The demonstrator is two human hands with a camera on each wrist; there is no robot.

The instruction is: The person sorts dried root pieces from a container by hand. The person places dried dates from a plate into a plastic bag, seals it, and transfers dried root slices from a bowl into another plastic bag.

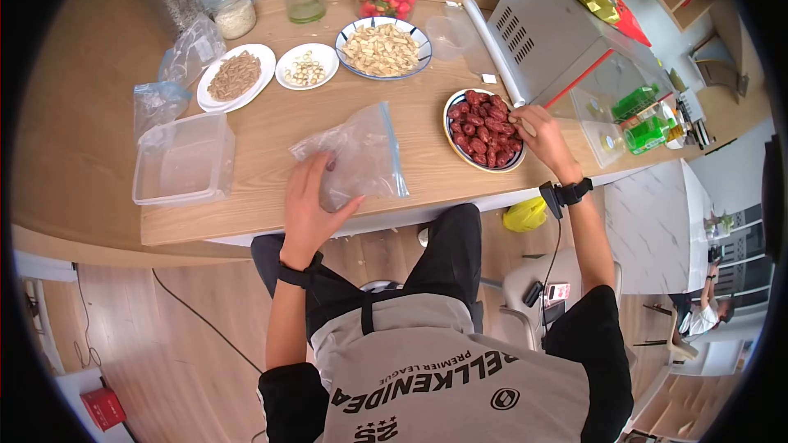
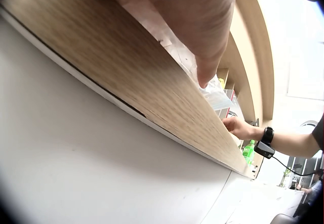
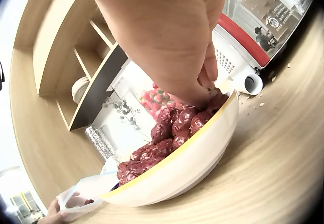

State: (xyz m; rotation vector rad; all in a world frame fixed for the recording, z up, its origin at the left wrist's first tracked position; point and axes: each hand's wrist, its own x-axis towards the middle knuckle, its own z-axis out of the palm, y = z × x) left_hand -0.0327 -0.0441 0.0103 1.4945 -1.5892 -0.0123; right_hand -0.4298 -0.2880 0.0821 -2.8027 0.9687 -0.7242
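Wrinkled dried red dates point(image 1: 480, 127) fill a round bowl with a yellow rim point(image 3: 174, 181) at the right of the table. My right hand point(image 1: 542, 138) reaches over the bowl's right side, thumb and fingers pinching at a date point(image 3: 218, 102); the fingertips are partly hidden. A clear zip bag point(image 1: 365, 152) with a blue strip along its right side lies in front of me. My left hand point(image 1: 310, 209) rests on the bag's left end, fingers extended and thumb spread apart. A dark red date point(image 1: 331, 162) shows through the plastic beside those fingers.
A clear plastic box point(image 1: 182, 160) stands at left. Behind are plates of brown pieces point(image 1: 235, 75) and pale seeds point(image 1: 305, 70), and a bowl of dried slices point(image 1: 382, 49). A white roll point(image 1: 494, 53) and a grey appliance point(image 1: 546, 25) stand beyond the dates.
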